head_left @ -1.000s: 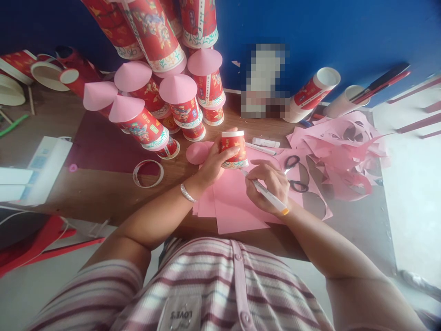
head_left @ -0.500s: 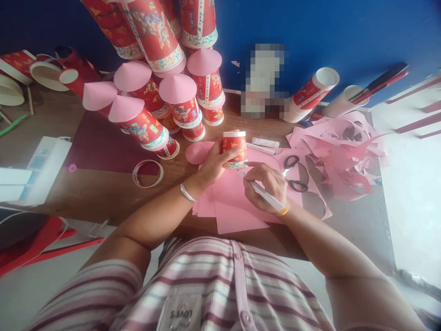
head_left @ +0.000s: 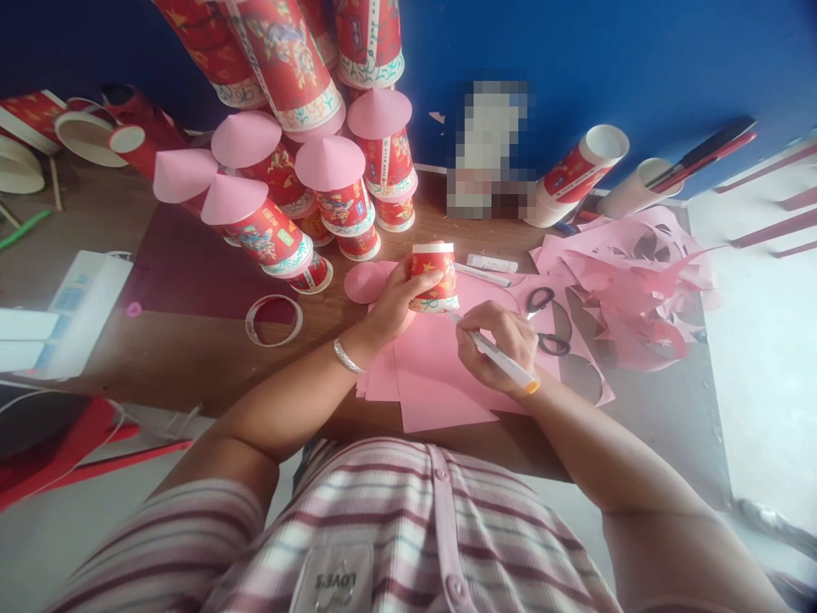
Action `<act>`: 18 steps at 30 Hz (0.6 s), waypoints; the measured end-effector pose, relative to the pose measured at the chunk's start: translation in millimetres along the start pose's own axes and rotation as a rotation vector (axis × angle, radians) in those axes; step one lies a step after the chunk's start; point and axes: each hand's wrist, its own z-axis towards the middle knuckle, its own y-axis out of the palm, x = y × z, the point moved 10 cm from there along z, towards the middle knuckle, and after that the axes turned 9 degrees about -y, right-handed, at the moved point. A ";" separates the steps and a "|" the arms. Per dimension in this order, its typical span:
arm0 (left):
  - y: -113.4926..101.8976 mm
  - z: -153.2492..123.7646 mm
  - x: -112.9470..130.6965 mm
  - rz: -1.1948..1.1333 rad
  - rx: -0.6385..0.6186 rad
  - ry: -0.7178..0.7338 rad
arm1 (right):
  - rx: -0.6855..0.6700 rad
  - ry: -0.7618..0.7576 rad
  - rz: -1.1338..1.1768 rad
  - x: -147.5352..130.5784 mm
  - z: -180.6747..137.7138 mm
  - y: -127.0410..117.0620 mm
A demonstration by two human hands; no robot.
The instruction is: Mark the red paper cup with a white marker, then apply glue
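My left hand (head_left: pixel 397 300) is wrapped round a small red paper cup (head_left: pixel 437 279) with gold stars, a white band at each end and coloured scrollwork on the lower band. In my right hand (head_left: pixel 501 340) is a white marker pen (head_left: pixel 504 362) with an orange end, gripped like a pencil. Its tip points at the cup's lower band; whether it touches I cannot tell. Below both hands lie sheets of pink paper (head_left: pixel 440 400). Black-handled scissors (head_left: pixel 554 344) rest on the paper, just right of my right hand. A pink paper disc (head_left: pixel 365 283) is beside my left hand.
Red paper towers with pink cone tops (head_left: pixel 330 163) stand at the back left. A white ring (head_left: pixel 274 321) lies left. Behind the cup are a pen cap or marker (head_left: pixel 491 263) and another marker. Pink scraps (head_left: pixel 644 289) pile up right, near a pen holder (head_left: pixel 638 186).
My right hand with the marker has moved slightly right and down, a little away from the cup. The cup has shifted a touch left in my left hand.
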 end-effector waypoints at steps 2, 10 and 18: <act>-0.1 -0.4 0.2 0.004 0.003 -0.005 | -0.007 0.011 0.002 0.9 -0.7 0.8; -0.8 0.3 -2.9 -0.008 0.013 -0.044 | -0.023 0.035 0.029 3.1 -1.2 3.2; 1.7 -1.7 0.3 0.015 0.004 -0.024 | -0.062 0.030 0.038 2.5 0.2 5.9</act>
